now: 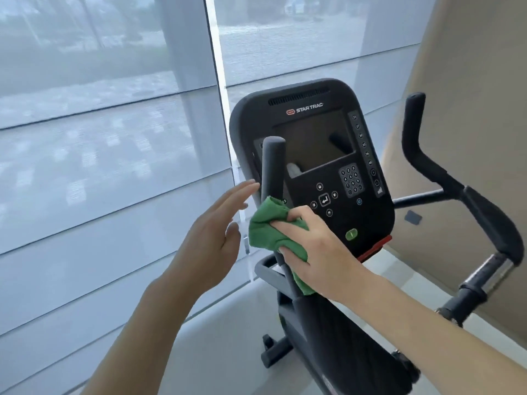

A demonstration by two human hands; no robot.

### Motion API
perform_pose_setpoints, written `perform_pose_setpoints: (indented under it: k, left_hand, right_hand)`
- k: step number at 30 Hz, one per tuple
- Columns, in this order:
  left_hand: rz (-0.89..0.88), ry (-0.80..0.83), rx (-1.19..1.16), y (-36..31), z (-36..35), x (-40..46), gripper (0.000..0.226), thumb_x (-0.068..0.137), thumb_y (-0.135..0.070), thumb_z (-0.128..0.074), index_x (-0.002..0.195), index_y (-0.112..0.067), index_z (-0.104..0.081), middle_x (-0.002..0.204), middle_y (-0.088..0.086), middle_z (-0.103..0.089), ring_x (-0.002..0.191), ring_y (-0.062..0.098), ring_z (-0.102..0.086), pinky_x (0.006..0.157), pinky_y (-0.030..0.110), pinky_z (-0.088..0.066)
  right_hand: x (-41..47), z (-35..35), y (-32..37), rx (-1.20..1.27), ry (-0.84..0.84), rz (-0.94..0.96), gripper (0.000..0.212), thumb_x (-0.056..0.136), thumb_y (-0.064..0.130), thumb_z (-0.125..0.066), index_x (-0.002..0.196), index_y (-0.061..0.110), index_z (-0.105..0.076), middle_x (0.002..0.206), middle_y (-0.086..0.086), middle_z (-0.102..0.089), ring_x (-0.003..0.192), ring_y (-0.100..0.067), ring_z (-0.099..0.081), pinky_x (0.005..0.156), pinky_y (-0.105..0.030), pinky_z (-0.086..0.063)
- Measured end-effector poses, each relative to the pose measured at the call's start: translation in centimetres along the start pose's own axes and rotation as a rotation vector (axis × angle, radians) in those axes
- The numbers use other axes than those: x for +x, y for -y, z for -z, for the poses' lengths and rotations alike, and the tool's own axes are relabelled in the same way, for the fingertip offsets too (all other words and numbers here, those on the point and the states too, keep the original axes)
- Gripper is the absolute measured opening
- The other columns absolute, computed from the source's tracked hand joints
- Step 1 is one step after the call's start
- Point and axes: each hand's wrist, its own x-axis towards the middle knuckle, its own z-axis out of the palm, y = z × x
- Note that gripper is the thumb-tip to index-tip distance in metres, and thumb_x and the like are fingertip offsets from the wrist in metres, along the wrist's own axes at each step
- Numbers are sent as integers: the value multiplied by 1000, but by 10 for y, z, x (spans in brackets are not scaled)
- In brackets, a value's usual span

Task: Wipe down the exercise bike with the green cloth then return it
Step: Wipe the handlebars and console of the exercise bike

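Gripping the bunched green cloth [271, 232], the right hand [316, 252] curls its fingers [288, 223] over it and presses it round the left handlebar [272, 172] of the exercise bike [313, 155]. Cloth spills out above and below those fingers. Just left, the left hand [216, 240] hangs spread and empty, fingertips [251, 185] near the bar, open air beneath it. Beyond the bar stands one console; a second handlebar [445, 178] lies well apart to the right. One cloth, two hands, two bars.
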Motion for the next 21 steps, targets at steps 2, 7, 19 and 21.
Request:
perform_pose_setpoints:
  k: [2, 7, 19, 21]
  left_hand:
    - [-5, 5, -34, 3, -4, -8, 85, 95, 15, -43, 155, -45, -42, 161, -30, -38, 134, 3, -54, 109, 25, -46]
    - [-10, 34, -104, 10, -17, -26, 82, 92, 18, -43, 147, -41, -53, 160, -30, -40, 140, 2, -50, 111, 28, -43]
    - [58, 10, -231, 22, -23, -43, 71, 95, 10, -48, 138, -45, -60, 153, -32, -48, 138, 2, -51, 111, 32, -47]
    - [71, -6, -280, 25, -23, -48, 63, 95, 3, -49, 137, -42, -62, 151, -32, -51, 134, 5, -55, 106, 36, -51]
  right_hand:
    - [-12, 2, 0, 2, 25, -7, 46, 100, 19, -64, 146, 23, -60, 134, 4, -45, 116, -23, -55, 107, -40, -48]
    - [-38, 11, 16, -142, 174, 25, 44, 97, 23, -66, 139, 32, -64, 133, 9, -44, 110, -20, -50, 98, -40, -52]
    - [-12, 57, 28, -171, 47, -81, 43, 97, 27, -71, 140, 33, -66, 126, 18, -49, 115, -6, -58, 102, -10, -39]
    - [1, 39, 30, -177, 9, -104, 44, 98, 26, -72, 141, 27, -67, 131, 14, -49, 121, -10, -56, 110, -22, -41]
